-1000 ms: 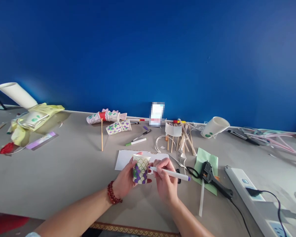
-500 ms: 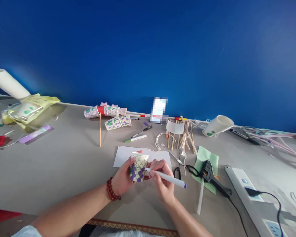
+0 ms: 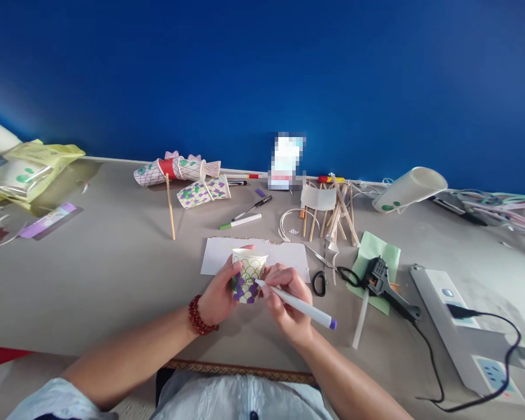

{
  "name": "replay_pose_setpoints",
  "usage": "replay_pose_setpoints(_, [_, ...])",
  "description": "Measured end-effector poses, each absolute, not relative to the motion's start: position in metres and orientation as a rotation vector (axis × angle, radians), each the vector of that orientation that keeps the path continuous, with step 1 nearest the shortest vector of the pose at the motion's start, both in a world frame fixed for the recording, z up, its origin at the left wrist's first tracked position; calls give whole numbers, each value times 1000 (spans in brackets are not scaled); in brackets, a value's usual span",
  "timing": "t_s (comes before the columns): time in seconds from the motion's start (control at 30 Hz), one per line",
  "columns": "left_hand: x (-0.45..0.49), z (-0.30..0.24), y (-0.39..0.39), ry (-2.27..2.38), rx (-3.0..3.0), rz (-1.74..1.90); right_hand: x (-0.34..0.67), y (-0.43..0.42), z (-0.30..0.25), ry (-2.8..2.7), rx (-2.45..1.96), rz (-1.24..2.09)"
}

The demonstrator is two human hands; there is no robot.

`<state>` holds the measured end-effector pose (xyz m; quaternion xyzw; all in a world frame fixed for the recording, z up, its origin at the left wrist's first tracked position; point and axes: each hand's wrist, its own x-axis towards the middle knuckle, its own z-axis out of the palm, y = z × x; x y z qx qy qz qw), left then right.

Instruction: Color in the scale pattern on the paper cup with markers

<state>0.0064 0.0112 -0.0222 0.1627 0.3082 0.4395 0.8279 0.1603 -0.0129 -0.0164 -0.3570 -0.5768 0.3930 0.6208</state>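
Note:
My left hand is closed around a paper cup, held upright with its rim up. Scale-like arcs are drawn on the cup, and some at its lower part are coloured purple and green. Between the fingers of my right hand is a white marker pen with a purple end. Its tip meets or nearly meets the cup's side; I cannot tell which. Behind the cup lies white card with a ragged far edge.
Scissors, a hot glue gun on green paper and a power strip lie to the right. Further back are a cup fish, a patterned cup, a green-capped marker, wooden sticks and a pixelated bright screen.
The view has tilted down, so the table things sit higher in the picture. The cup has turned slightly in my left hand, and the marker tip has shifted a little across its side.

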Motion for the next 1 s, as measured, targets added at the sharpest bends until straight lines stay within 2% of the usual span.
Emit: replay_pose_setpoints(1.0, [8, -12, 10, 678, 364, 927, 159, -12, -16, -1349, -907, 825])
